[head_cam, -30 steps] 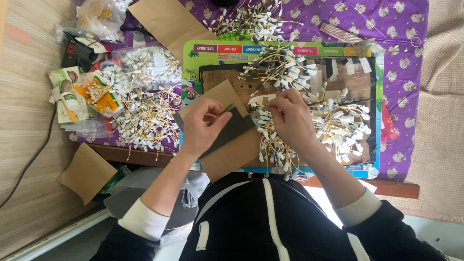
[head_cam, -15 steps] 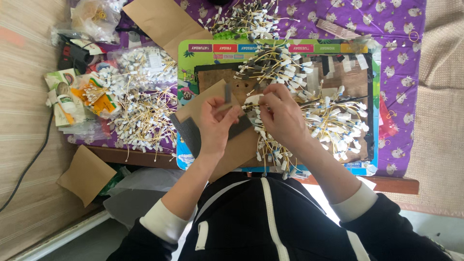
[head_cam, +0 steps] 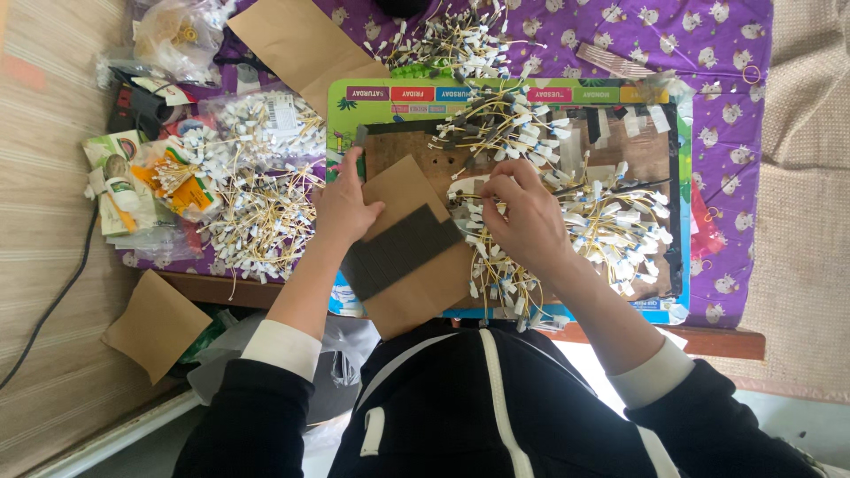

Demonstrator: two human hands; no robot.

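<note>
A brown card with a dark grey strip across it (head_cam: 409,250) lies on a colourful board (head_cam: 522,93) in front of me. My left hand (head_cam: 343,211) rests flat on the card's left edge, fingers together. My right hand (head_cam: 522,219) reaches into a heap of white-tagged yellow cords (head_cam: 611,226) just right of the card, fingertips pinched on one cord. More tagged cords (head_cam: 500,128) lie above on a brown tray.
Another heap of tagged cords (head_cam: 261,217) lies left on the purple patterned cloth (head_cam: 735,142). Small packets and boxes (head_cam: 133,177) sit at far left. Brown card sheets lie at top (head_cam: 305,44) and on the floor (head_cam: 155,323). A black cable (head_cam: 53,301) runs along the floor.
My left hand has slid from the card's middle to its left edge. My right hand has moved up and right into the cord heap. The card now lies flatter on the board.
</note>
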